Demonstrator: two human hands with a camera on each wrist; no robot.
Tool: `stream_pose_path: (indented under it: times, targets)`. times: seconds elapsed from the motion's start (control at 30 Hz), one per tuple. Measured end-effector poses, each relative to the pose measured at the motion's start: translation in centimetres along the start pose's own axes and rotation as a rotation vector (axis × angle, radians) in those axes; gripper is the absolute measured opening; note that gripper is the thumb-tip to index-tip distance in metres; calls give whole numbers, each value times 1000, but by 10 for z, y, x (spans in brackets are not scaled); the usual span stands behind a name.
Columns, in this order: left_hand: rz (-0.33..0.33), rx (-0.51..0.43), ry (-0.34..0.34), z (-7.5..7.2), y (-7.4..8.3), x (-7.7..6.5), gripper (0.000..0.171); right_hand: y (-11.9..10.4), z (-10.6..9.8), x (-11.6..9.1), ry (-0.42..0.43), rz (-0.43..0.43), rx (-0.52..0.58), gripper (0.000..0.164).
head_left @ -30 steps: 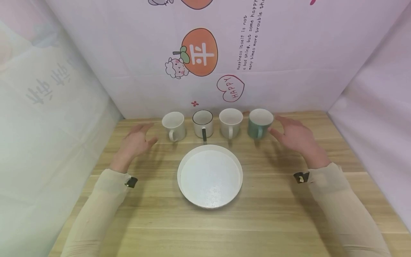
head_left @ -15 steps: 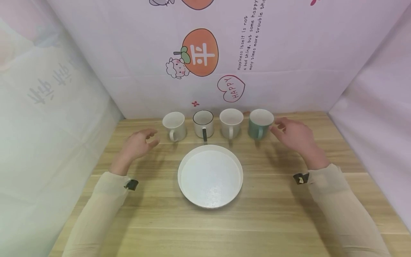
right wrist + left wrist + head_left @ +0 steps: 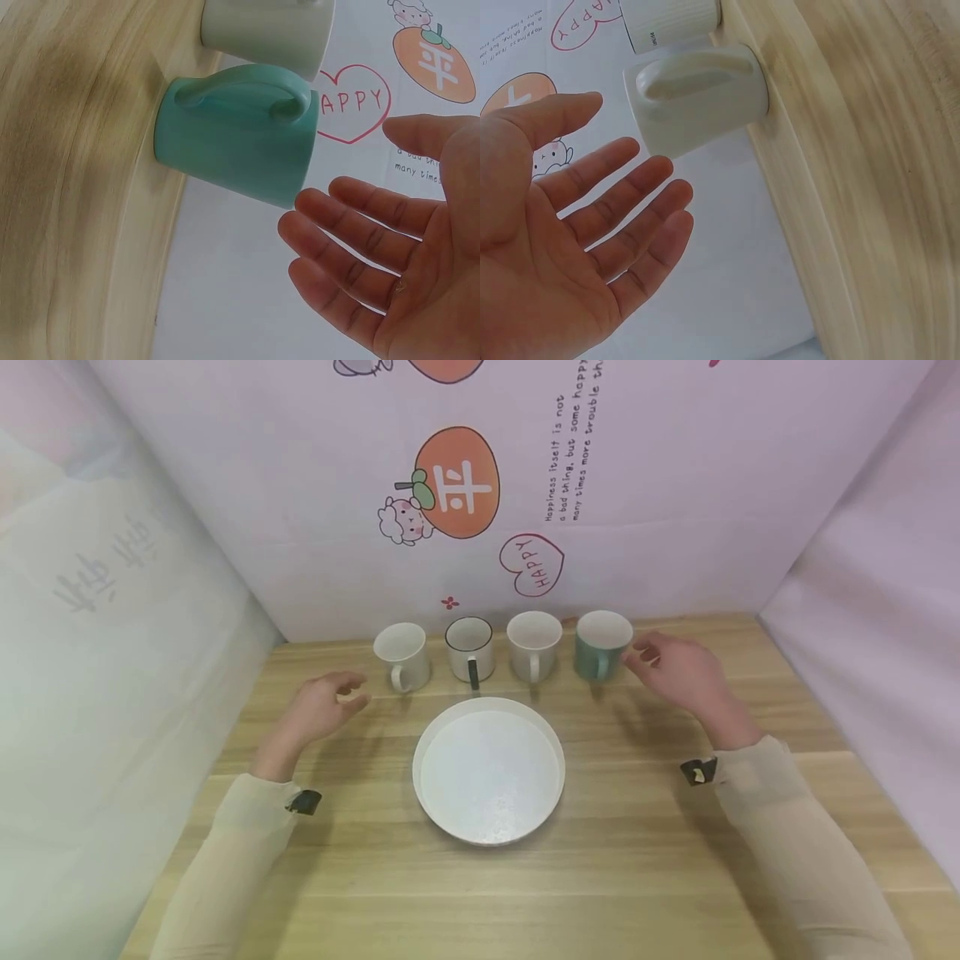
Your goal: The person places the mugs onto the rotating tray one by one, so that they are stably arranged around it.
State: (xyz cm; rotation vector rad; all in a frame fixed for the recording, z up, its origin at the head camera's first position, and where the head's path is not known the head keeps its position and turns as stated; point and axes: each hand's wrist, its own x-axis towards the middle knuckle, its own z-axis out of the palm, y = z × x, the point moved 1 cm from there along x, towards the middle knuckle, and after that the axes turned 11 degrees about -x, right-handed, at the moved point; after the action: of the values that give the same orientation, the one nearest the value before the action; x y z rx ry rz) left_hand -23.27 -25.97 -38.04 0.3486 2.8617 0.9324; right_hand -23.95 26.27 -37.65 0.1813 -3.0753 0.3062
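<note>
Several mugs stand upright in a row near the table's back edge, handles toward me. My left hand (image 3: 317, 706) hovers left of the plain white mug (image 3: 414, 667), its fingers loosely bent and holding nothing. In the left wrist view a gap shows between the fingertips (image 3: 676, 193) and that white mug (image 3: 705, 109). Beside the green mug (image 3: 587, 658), at the row's right end, is my right hand (image 3: 681, 672). It is relaxed and holds nothing; in the right wrist view its fingertips (image 3: 307, 201) appear close to the green mug (image 3: 232, 142), and contact is unclear.
Between the end mugs stand a white mug with a black rim and dark handle (image 3: 483, 665) and another white mug (image 3: 521, 653). A round white tray (image 3: 491, 777) lies in front of them on the wooden table (image 3: 480, 910). A printed cloth (image 3: 637, 527) hangs behind.
The fingers of both hands have bent inward a little. My left hand has drawn slightly nearer to me. The mugs and tray keep their places; the head view has shifted slightly.
</note>
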Motion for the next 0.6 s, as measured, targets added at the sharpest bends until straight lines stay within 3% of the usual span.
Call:
stream_pose_path:
  times: [0.6]
  targets:
    - [47, -71, -11, 12, 3, -7, 43, 0, 3, -1, 34, -19, 21, 45]
